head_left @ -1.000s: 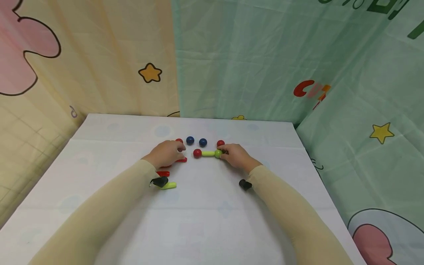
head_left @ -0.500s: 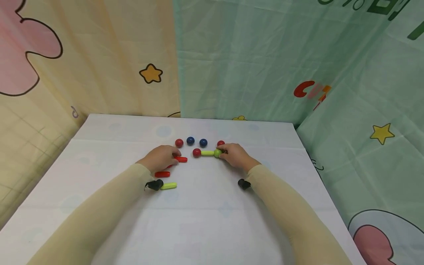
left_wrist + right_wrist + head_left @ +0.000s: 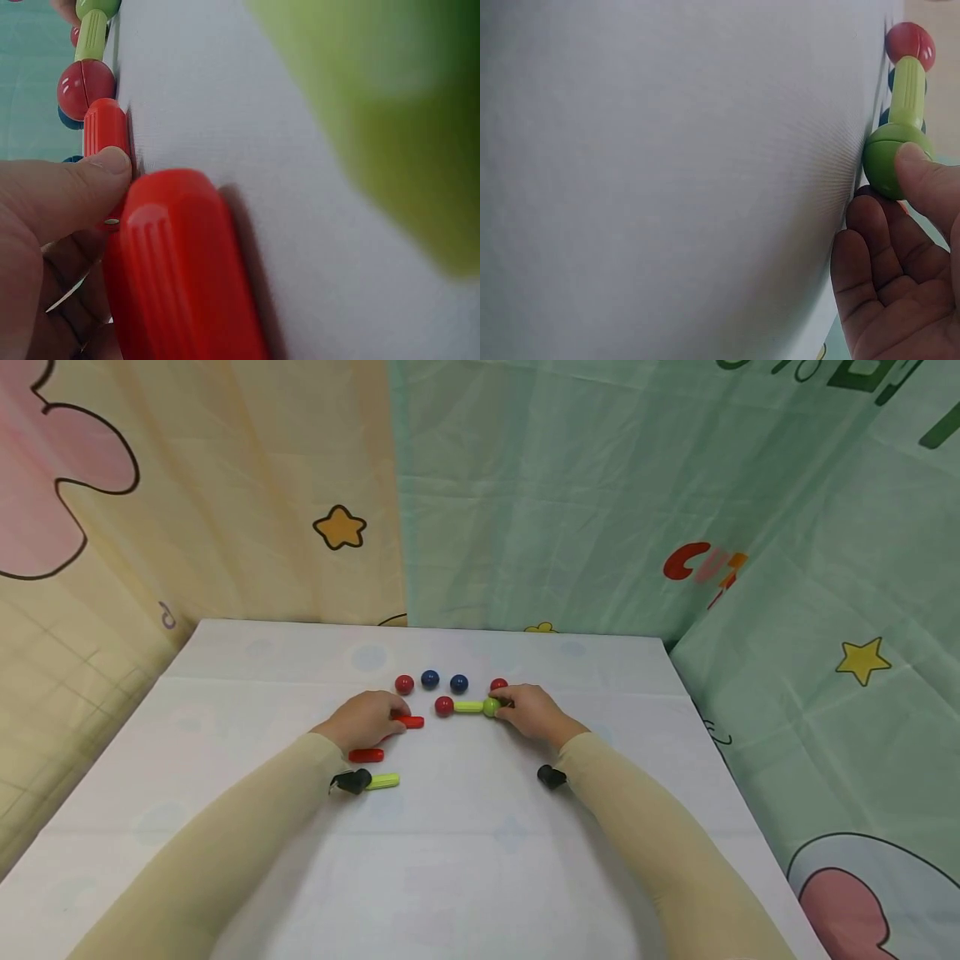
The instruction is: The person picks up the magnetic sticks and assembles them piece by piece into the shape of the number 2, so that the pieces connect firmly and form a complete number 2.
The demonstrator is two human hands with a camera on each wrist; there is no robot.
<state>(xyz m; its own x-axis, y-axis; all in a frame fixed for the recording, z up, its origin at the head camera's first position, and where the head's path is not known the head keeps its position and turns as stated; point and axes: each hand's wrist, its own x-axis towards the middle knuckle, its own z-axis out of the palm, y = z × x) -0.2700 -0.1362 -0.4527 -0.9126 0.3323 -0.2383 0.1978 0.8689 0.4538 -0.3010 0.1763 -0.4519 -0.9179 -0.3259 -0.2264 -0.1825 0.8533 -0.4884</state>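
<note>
Fingers of left hand [image 3: 367, 720] pinch red stick [image 3: 412, 722]; those of right hand [image 3: 534, 713] pinch green ball [image 3: 883, 163], lime stick [image 3: 468, 707] and dark-red ball [image 3: 444, 706] in line to its left.

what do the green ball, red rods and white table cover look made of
Green ball: probably smooth plastic, with a seam line around it. Red rods: likely semi-gloss plastic, with highlights and moulded ridges. White table cover: seems matte fabric, faintly ribbed and creased.
</note>
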